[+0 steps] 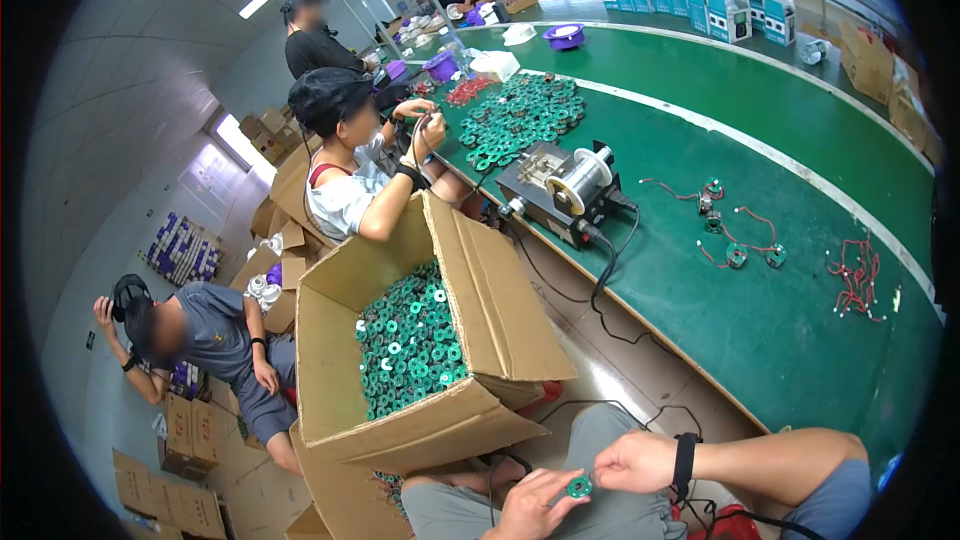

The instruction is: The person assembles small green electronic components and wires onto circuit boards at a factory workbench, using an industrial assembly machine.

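1. Head view, the hands: low in the picture, over the person's lap, the left hand [528,508] and the right hand [635,461] meet on one small green ring part [579,486].
2. The fingers of both hands are narrowed onto it: the left hand pinches it from below and to the left, the right hand from above and to the right, so the part sits between the two sets of fingertips, touching both. It is roughly round, with no clear long axis; neither hand is clearly nearer.
3. Containers: just to the left of the knees an open cardboard box [500,310] holds a heap of like green ring parts [410,340].
4. On the green tabletop [800,320] lie a winding machine [560,190], wired green parts [735,240] and loose red wires [855,280], well apart from the hands.
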`<act>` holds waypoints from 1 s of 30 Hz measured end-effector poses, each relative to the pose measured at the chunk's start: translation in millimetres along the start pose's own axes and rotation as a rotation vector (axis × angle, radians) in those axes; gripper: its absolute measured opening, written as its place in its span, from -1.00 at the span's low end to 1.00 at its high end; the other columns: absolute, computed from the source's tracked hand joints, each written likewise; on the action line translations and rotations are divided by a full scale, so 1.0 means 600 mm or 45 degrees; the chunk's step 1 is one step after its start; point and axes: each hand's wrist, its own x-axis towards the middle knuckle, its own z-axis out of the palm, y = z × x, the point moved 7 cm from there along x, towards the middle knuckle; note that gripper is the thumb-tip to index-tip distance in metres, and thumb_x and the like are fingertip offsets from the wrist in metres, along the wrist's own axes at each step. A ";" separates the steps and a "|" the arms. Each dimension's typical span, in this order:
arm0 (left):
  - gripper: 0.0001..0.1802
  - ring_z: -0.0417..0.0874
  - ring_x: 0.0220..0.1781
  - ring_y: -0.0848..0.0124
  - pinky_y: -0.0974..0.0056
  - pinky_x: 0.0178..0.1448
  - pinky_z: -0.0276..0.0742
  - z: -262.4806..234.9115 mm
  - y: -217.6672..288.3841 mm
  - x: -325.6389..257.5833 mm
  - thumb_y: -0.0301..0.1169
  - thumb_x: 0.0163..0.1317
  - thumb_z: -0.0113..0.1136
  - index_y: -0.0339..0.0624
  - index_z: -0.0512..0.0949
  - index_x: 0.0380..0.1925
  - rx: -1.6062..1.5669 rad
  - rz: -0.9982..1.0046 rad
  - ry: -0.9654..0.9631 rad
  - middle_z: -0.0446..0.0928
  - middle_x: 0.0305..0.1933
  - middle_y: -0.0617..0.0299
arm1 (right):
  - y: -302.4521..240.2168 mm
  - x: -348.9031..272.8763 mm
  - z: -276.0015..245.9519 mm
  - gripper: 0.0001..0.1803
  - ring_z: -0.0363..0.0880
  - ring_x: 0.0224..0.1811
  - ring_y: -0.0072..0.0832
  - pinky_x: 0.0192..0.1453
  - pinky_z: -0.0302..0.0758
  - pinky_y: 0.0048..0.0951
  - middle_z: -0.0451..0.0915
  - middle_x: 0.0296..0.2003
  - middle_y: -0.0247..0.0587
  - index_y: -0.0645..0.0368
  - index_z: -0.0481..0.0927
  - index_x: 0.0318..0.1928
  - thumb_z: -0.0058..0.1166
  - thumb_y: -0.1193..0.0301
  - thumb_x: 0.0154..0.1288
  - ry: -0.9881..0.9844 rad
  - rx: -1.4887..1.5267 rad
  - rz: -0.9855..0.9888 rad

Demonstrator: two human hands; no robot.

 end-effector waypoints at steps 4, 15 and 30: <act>-0.59 0.66 -0.17 0.05 0.11 -0.04 0.60 0.000 -0.002 0.001 -0.38 0.08 0.40 -0.27 0.65 -0.04 0.006 0.028 -0.008 0.67 -0.18 0.01 | 0.013 -0.008 0.020 -0.76 0.62 -0.45 -0.05 -0.30 0.53 -0.12 0.62 -0.52 -0.01 0.16 0.64 -0.37 0.03 0.28 0.31 -0.102 -0.012 -0.105; -0.60 0.65 -0.20 0.04 0.12 -0.06 0.60 -0.008 -0.004 0.000 -0.39 0.08 0.39 -0.27 0.64 -0.05 0.008 0.045 0.033 0.66 -0.20 0.01 | 0.004 -0.005 0.012 -0.76 0.62 -0.41 -0.01 -0.26 0.55 -0.13 0.61 -0.49 0.04 0.18 0.62 -0.37 0.02 0.30 0.31 -0.151 -0.093 -0.061; -0.56 0.65 -0.19 0.05 0.13 -0.07 0.60 -0.001 0.000 0.004 -0.38 0.05 0.42 -0.24 0.65 -0.02 -0.012 0.047 -0.009 0.66 -0.20 0.02 | -0.006 -0.007 0.027 -0.74 0.60 -0.40 0.07 -0.25 0.54 -0.05 0.61 -0.49 0.07 0.21 0.61 -0.40 0.01 0.29 0.31 -0.124 -0.092 -0.195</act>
